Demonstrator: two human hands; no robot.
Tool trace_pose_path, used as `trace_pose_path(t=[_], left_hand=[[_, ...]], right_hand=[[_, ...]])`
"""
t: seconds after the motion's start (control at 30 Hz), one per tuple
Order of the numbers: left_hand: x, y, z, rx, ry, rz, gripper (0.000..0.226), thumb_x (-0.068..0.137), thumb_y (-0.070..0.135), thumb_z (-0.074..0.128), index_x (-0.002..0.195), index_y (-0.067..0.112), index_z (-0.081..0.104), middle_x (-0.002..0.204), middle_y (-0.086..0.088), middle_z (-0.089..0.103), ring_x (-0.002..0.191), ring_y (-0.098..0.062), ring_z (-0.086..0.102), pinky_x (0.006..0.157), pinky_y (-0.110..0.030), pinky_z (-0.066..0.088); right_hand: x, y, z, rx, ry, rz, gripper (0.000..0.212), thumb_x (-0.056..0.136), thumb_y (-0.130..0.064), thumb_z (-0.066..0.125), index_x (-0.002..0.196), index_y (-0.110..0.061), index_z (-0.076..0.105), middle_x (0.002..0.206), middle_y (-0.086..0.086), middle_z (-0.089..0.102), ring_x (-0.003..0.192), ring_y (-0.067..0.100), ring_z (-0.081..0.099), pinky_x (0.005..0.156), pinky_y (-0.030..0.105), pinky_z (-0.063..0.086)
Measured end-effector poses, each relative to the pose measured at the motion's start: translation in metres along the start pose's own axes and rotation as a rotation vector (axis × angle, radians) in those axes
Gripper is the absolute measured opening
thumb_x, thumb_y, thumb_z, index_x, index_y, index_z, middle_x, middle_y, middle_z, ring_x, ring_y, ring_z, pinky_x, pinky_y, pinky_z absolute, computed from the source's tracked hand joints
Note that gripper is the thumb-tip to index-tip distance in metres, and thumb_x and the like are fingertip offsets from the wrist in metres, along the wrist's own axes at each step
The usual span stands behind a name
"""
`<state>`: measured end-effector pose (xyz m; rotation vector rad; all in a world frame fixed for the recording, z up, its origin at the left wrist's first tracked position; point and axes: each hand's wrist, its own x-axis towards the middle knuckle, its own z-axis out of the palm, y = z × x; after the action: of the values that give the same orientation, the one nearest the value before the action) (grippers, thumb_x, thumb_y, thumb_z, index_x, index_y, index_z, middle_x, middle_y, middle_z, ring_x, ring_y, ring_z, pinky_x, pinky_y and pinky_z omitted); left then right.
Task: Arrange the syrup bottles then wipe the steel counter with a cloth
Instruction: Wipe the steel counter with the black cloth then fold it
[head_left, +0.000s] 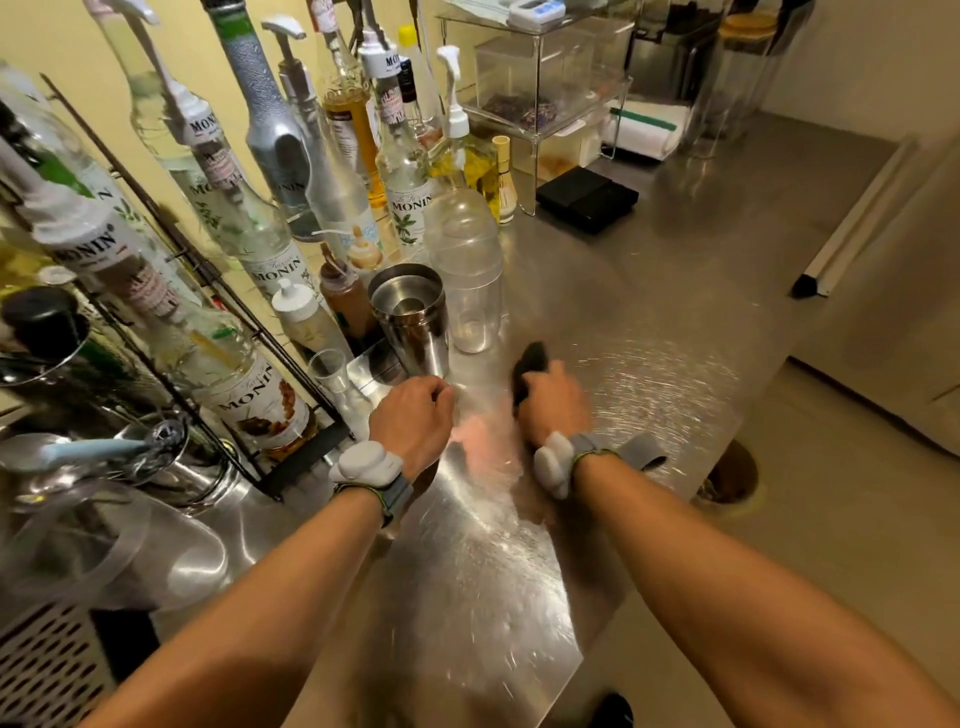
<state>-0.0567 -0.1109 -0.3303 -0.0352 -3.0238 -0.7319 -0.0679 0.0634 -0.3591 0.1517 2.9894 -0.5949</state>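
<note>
Cloth (531, 358) points away, gripped by fingers (537, 380) of right hand (555, 402); left hand (415, 410) curled, empty.

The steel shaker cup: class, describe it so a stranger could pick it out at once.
On the steel counter, look just beyond the left hand. The shaker cup stands upright, open-topped; unlike the clear plastic cups on its right, it is shiny metal.

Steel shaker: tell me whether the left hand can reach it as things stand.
Probably yes: the left hand sits just in front of the steel shaker, with nothing between them.
</note>
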Motion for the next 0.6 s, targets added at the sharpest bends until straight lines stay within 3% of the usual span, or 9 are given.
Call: trace_pose_path(t=[0.07,0.13,0.23,0.27,0.43,0.53,0.6], left_hand=[[0.0,-0.003,-0.004,0.009,0.016,0.007,0.029,0.096,0.034,0.043,0.095,0.019,0.067,0.1,-0.004,0.069,0.095,-0.027,0.062,0.07,-0.031,0.04],[0.0,-0.008,-0.008,0.017,0.021,0.003,0.029,0.096,0.035,0.042,0.098,0.02,0.067,0.101,-0.003,0.069,0.095,-0.026,0.063,0.071,-0.032,0.042],[-0.001,-0.016,-0.01,0.009,0.017,-0.001,0.03,0.096,0.036,0.041,0.099,0.019,0.066,0.098,-0.002,0.07,0.091,-0.023,0.063,0.07,-0.031,0.041],[-0.002,-0.02,-0.012,0.009,0.017,-0.007,0.03,0.096,0.036,0.041,0.098,0.019,0.066,0.098,-0.003,0.069,0.09,-0.023,0.063,0.07,-0.032,0.042],[-0.001,-0.027,-0.012,0.03,0.024,0.001,0.031,0.096,0.036,0.042,0.1,0.018,0.067,0.103,-0.005,0.069,0.096,-0.026,0.062,0.077,-0.036,0.046],[-0.002,-0.028,-0.012,0.015,0.013,0.012,0.032,0.096,0.038,0.041,0.098,0.018,0.067,0.099,-0.003,0.069,0.089,-0.024,0.063,0.073,-0.034,0.045],[-0.001,-0.028,-0.013,0.01,0.006,0.011,0.032,0.096,0.039,0.041,0.097,0.019,0.066,0.095,-0.002,0.07,0.088,-0.023,0.064,0.072,-0.033,0.045]], right_hand=[[-0.014,-0.031,0.013,-0.017,-0.136,-0.294,0.034,0.087,-0.02,0.055,0.121,-0.023,0.064,0.114,0.013,0.053,0.099,0.034,0.056,0.082,0.039,0.048],[-0.011,-0.034,0.008,-0.047,-0.191,-0.404,0.037,0.087,-0.021,0.055,0.123,-0.028,0.062,0.112,0.01,0.056,0.098,0.032,0.059,0.082,0.038,0.05],[0.013,-0.009,-0.003,-0.006,-0.025,-0.002,0.036,0.09,-0.016,0.051,0.124,-0.015,0.061,0.122,0.017,0.053,0.108,0.039,0.056,0.09,0.042,0.047],[0.01,-0.014,0.002,-0.015,-0.001,0.052,0.034,0.091,-0.016,0.049,0.123,-0.012,0.06,0.123,0.019,0.05,0.108,0.041,0.055,0.091,0.043,0.047],[-0.02,-0.054,0.019,-0.036,-0.194,-0.396,0.038,0.087,-0.022,0.056,0.124,-0.029,0.061,0.115,0.009,0.055,0.102,0.03,0.058,0.086,0.039,0.049],[0.009,-0.026,0.008,0.017,-0.055,-0.035,0.036,0.09,-0.017,0.051,0.125,-0.018,0.06,0.121,0.015,0.052,0.108,0.039,0.056,0.089,0.042,0.047],[0.006,-0.035,0.013,0.003,-0.015,0.013,0.032,0.091,-0.016,0.051,0.121,-0.013,0.062,0.122,0.016,0.049,0.108,0.041,0.055,0.089,0.043,0.046]])
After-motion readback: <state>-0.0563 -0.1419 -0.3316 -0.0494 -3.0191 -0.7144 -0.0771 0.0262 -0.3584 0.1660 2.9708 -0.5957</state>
